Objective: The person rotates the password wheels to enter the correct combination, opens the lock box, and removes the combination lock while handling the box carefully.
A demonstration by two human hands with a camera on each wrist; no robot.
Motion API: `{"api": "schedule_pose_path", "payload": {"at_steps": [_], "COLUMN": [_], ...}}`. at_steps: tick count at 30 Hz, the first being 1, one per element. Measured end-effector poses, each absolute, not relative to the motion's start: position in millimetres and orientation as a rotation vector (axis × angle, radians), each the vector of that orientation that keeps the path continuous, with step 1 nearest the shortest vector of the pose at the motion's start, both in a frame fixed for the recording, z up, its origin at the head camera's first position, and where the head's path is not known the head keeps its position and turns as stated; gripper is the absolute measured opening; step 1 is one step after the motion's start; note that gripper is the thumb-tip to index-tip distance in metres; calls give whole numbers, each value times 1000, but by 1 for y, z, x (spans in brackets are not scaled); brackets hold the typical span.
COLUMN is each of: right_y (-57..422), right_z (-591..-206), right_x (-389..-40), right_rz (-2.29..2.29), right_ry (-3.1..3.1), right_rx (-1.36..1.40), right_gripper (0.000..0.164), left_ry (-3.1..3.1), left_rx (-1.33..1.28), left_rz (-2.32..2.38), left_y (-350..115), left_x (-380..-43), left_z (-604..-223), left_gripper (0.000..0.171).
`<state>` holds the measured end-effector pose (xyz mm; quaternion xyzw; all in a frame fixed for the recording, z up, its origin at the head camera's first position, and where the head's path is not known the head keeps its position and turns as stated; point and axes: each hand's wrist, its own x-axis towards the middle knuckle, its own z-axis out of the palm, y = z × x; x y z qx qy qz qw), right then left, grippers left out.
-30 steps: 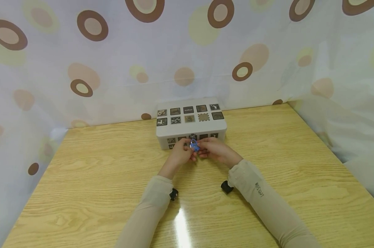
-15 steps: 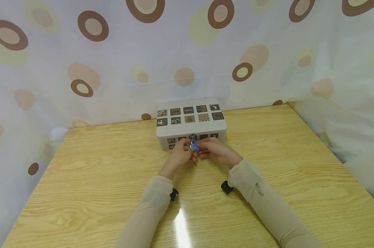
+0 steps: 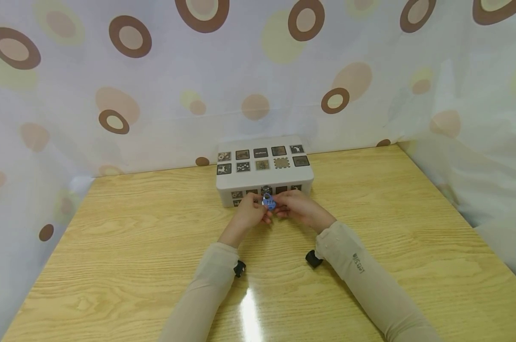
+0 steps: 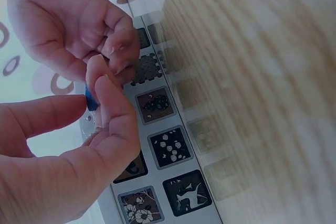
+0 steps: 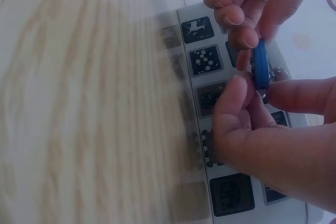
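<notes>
A small blue padlock (image 3: 269, 203) with a row of dials is in front of the white box (image 3: 262, 179), just below its metal latch (image 3: 265, 189). My left hand (image 3: 248, 212) pinches the padlock from the left, and my right hand (image 3: 300, 205) holds its other side. In the right wrist view, the padlock (image 5: 261, 66) appears edge-on, between the fingertips of both hands. Only a sliver of the padlock (image 4: 91, 99) shows past the fingers in the left wrist view. Whether its shackle passes through the latch, I cannot tell.
Dark square picture stickers cover the box's lid and front. Under it lies a wood-grain table (image 3: 147, 247), with a patterned curtain (image 3: 164, 95) behind and at both sides. A black wrist-camera piece (image 3: 313, 259) sticks out under the right sleeve.
The padlock has tilted slightly between the fingers, so its dials face the head camera more plainly now. Both hands stay in nearly the same place, and the box has not moved.
</notes>
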<state>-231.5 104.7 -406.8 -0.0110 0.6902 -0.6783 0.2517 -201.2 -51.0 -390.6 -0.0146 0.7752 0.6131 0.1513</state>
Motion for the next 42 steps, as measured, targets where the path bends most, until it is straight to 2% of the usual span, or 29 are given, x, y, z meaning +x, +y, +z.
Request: {"api": "schedule_pose_path", "payload": {"at_steps": [6, 16, 42], "right_y": [104, 100, 94], "right_z": [-409, -412, -414], "right_x": [-231, -231, -223], "right_rz": [-1860, -1935, -1961], "right_ry": [1872, 1859, 1869], "right_rx": [-48, -65, 59], "right_gripper": [37, 34, 33], "left_ry": [2252, 2583, 3098], "left_rx": [-52, 145, 151], "left_rz": [1740, 1453, 730], "left_y": [-51, -55, -40], "left_x": [-201, -197, -194], "left_z": [-391, -387, -390], "left_gripper": [35, 37, 49]}}
